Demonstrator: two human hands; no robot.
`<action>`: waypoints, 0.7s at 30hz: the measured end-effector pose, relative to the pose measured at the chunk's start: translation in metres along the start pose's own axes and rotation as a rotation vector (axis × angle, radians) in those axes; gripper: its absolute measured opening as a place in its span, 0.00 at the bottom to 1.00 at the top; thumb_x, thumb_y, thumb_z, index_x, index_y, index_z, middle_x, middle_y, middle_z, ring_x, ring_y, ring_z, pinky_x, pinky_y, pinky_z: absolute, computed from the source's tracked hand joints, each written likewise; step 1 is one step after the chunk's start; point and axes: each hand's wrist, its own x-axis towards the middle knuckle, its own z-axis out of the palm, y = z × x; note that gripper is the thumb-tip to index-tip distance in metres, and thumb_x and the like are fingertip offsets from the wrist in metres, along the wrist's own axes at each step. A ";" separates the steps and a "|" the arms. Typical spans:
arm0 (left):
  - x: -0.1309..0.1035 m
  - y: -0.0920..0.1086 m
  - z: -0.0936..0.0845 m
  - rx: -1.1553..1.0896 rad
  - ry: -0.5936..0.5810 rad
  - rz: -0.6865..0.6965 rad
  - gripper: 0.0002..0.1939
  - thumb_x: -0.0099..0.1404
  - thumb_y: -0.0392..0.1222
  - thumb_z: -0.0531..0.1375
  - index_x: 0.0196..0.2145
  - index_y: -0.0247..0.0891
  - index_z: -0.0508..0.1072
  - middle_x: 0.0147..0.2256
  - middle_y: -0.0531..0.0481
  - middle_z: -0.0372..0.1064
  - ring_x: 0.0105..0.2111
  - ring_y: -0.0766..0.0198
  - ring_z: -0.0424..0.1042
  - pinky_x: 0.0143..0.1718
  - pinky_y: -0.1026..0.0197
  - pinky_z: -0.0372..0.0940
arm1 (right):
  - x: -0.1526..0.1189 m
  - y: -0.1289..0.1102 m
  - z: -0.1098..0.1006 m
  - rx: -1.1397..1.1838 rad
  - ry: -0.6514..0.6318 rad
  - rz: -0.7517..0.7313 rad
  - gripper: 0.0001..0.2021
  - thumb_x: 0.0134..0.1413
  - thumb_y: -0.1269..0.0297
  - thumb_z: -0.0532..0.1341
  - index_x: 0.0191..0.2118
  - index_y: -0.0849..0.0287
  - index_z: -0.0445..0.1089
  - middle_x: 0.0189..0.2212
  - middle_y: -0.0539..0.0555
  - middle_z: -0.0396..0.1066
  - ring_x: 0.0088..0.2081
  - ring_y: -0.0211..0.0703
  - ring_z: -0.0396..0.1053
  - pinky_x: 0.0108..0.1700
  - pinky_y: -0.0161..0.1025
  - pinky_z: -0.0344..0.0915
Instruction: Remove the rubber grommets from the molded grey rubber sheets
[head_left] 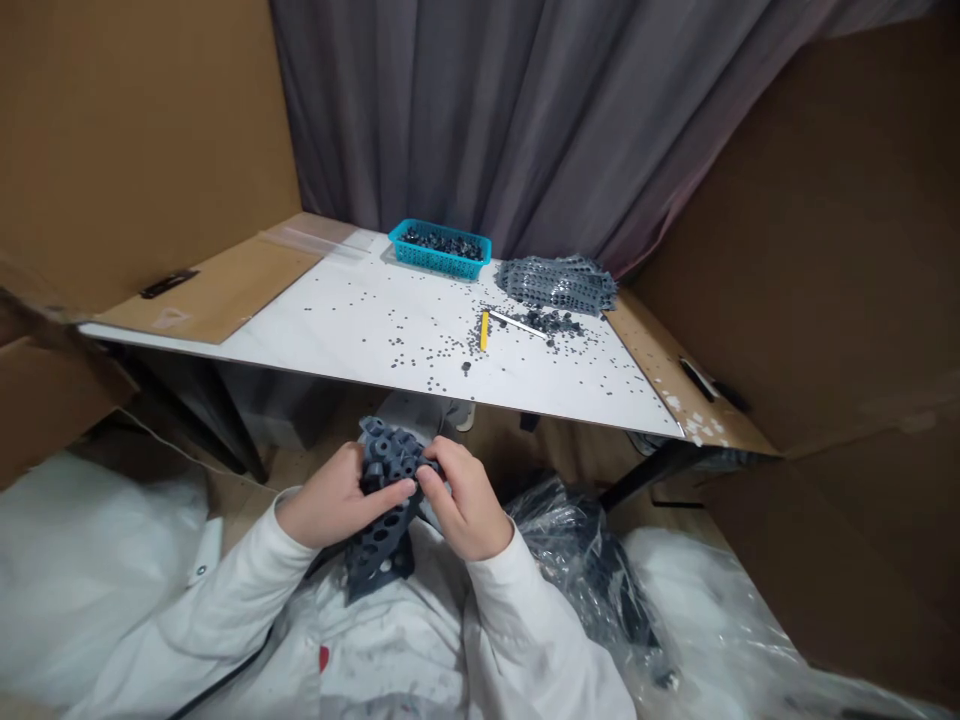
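A dark grey sheet (379, 535) with rows of round holes and raised round parts is held above my lap. My left hand (337, 500) grips its left side, the thumb lying across the front. At the sheet's upper right edge, my right hand (466, 500) has thumb and fingertips pinched together on it. The sheet's lower end hangs below both hands, and the fingers behind it are hidden.
On the white table (322, 325) are a blue basket (439, 262) of small dark pieces, stacked perforated sheets (559, 283), a yellow-handled tool (484, 330), a dark pile (551, 322) and scattered bits. Plastic bags (592, 560) lie at right; cardboard walls flank both sides.
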 end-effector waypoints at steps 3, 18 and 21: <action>-0.002 -0.002 -0.001 0.040 0.016 0.006 0.06 0.52 0.38 0.62 0.30 0.36 0.77 0.26 0.49 0.74 0.28 0.58 0.71 0.32 0.64 0.66 | -0.002 0.001 0.000 -0.016 0.009 0.011 0.07 0.59 0.65 0.49 0.31 0.58 0.58 0.25 0.50 0.57 0.28 0.40 0.56 0.33 0.37 0.52; 0.002 -0.007 0.003 -0.083 0.022 -0.044 0.05 0.49 0.38 0.63 0.21 0.35 0.72 0.19 0.53 0.66 0.20 0.67 0.62 0.23 0.67 0.60 | 0.000 0.000 0.012 0.216 -0.032 0.036 0.14 0.60 0.62 0.47 0.24 0.58 0.53 0.20 0.47 0.53 0.23 0.35 0.52 0.28 0.35 0.49; 0.004 -0.011 0.013 -0.434 0.081 -0.204 0.08 0.45 0.40 0.63 0.19 0.36 0.67 0.14 0.57 0.59 0.14 0.71 0.56 0.16 0.69 0.54 | -0.002 0.006 0.027 0.482 0.058 0.089 0.17 0.60 0.56 0.48 0.23 0.58 0.53 0.19 0.46 0.51 0.22 0.34 0.50 0.26 0.34 0.48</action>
